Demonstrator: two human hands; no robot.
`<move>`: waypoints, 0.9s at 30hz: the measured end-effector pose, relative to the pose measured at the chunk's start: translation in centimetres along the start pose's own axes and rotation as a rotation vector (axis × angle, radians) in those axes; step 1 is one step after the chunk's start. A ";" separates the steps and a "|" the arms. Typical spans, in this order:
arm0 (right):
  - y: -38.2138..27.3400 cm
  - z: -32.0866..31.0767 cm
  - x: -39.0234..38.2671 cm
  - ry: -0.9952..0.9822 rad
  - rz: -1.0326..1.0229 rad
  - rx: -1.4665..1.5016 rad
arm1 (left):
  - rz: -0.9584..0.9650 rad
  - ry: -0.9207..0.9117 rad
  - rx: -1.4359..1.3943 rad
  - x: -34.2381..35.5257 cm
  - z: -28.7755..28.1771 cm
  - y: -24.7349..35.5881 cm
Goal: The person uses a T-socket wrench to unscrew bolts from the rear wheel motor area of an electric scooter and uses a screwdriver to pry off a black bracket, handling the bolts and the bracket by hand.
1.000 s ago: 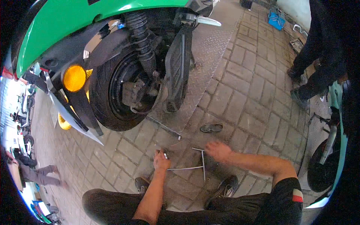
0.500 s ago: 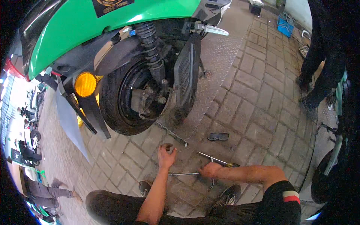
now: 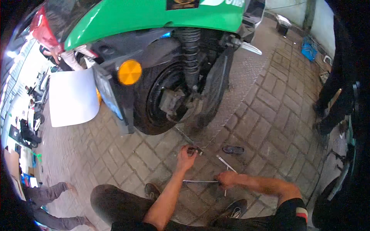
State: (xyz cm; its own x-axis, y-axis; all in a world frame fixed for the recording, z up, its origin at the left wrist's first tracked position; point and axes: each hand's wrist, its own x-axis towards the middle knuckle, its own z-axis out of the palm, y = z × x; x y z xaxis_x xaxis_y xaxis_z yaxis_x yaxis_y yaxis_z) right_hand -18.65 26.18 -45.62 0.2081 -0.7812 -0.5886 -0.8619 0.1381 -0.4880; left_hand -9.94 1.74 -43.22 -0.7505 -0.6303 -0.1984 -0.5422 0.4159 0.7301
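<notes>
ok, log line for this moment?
left hand: curled, contents unclear | right hand: on T-handle wrench | scooter rear wheel: ahead

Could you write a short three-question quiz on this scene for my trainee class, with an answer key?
1. Multiple choice: What colour is the round reflector beside the wheel?
A. Green
B. Orange
C. Blue

2. True or false: The right hand is on the T-shaped metal tool.

3. Short answer: Which of the person's two hands appears nearer to the wheel in the picture?

Key:
1. B
2. True
3. The left hand
</notes>
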 end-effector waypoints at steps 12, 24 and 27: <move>14.2 -0.6 -0.2 0.418 -0.135 1.578 | 0.273 0.203 -0.088 2.5 4.2 2.4; 2.4 -8.7 5.2 0.713 0.312 1.111 | 0.075 0.300 -0.074 8.1 1.0 -4.9; 0.8 -10.7 6.1 0.618 0.339 1.060 | -0.038 0.253 -0.033 9.2 2.0 -8.3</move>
State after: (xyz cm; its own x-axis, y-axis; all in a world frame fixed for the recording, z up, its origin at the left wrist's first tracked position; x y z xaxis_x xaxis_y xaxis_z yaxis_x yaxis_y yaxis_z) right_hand -22.98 14.99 -42.69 -0.4445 -0.7248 -0.5264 0.0201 0.5794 -0.8148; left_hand -13.08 -6.17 -52.42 -0.6087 -0.7912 -0.0592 -0.5530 0.3696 0.7468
